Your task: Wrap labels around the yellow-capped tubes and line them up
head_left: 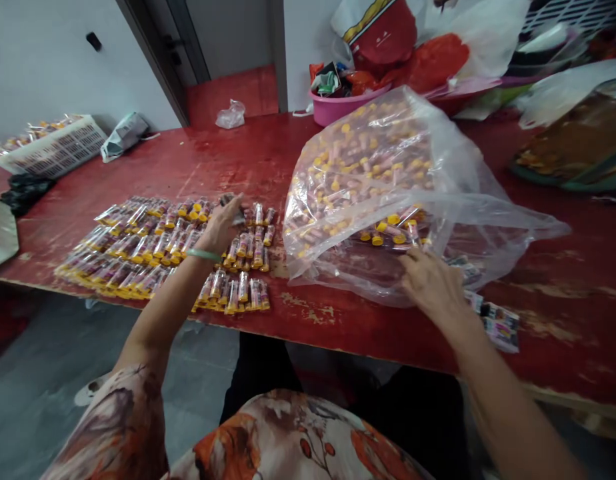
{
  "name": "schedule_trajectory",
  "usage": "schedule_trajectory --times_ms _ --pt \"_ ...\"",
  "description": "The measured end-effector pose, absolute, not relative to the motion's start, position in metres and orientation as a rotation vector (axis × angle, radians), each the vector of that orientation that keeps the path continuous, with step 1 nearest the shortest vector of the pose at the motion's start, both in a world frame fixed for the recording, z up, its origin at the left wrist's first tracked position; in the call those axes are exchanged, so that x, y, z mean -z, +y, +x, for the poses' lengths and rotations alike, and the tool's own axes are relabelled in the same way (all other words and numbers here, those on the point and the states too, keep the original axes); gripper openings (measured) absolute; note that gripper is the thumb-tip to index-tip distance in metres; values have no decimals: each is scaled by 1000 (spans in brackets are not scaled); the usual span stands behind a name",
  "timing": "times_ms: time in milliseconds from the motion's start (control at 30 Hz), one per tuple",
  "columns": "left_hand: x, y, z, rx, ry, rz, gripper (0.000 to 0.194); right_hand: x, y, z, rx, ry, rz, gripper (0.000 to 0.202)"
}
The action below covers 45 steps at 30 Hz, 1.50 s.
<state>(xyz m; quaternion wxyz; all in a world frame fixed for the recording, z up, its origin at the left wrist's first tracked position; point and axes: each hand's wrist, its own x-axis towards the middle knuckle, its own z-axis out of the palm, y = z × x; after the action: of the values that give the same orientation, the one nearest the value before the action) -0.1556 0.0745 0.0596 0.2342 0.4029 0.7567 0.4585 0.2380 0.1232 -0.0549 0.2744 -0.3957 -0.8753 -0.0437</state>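
A large clear plastic bag (358, 167) full of small tubes with yellow caps lies on the red table (338, 320). At its open mouth is my right hand (433, 280), its fingers closed near a yellow-capped tube (413, 232). Rows of wrapped tubes (148, 247) cover the table at the left. Over the back right part of these rows reaches my left hand (225, 220), fingers curled around something dark and small that I cannot make out. Printed packets (502, 327) lie beside the bag, right of my right hand.
A pink basin (338, 110) with mixed items stands behind the bag. A white basket (58, 150) holds more tubes at the far left, near a black bag (25, 193). A brown-filled bag (578, 140) sits at the right. The table's front edge runs close to my body.
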Motion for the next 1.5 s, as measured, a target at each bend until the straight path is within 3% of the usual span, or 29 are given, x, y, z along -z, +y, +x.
schedule_trajectory --times_ms 200,367,633,700,800,867,967,1067,1233,1367,1500 --pt "-51 -22 -86 -1324 1418 521 15 73 169 256 -62 -2486 -1154 19" --pt "-22 -47 -30 -1285 1219 321 16 58 160 269 -219 -2733 -1171 33" --pt "2 -46 19 -1271 1101 328 32 22 114 262 -117 -2411 -1255 11" --pt "3 -46 25 -1304 1123 350 34 15 85 255 -435 -2123 -1151 10" --pt "4 -45 34 -1274 1126 355 33 13 34 234 -1198 -1585 -863 12" --pt "5 -46 39 -1226 1120 360 32 17 5 216 -1402 -1392 -860 20" --pt "8 -48 44 -1169 1089 390 33 26 -18 195 -1418 -1285 -1035 31" --pt "10 -50 44 -1168 1078 393 33 31 -21 187 -1408 -1166 -1145 29" --pt "13 -51 38 -1275 1127 342 35 25 -24 195 -1495 -1202 -1084 34" --pt "12 -54 37 -1347 1149 310 38 12 -31 210 -1553 -1278 -943 25" --pt "9 -58 37 -1392 1140 276 39 3 -38 224 -1325 -1459 -963 21"
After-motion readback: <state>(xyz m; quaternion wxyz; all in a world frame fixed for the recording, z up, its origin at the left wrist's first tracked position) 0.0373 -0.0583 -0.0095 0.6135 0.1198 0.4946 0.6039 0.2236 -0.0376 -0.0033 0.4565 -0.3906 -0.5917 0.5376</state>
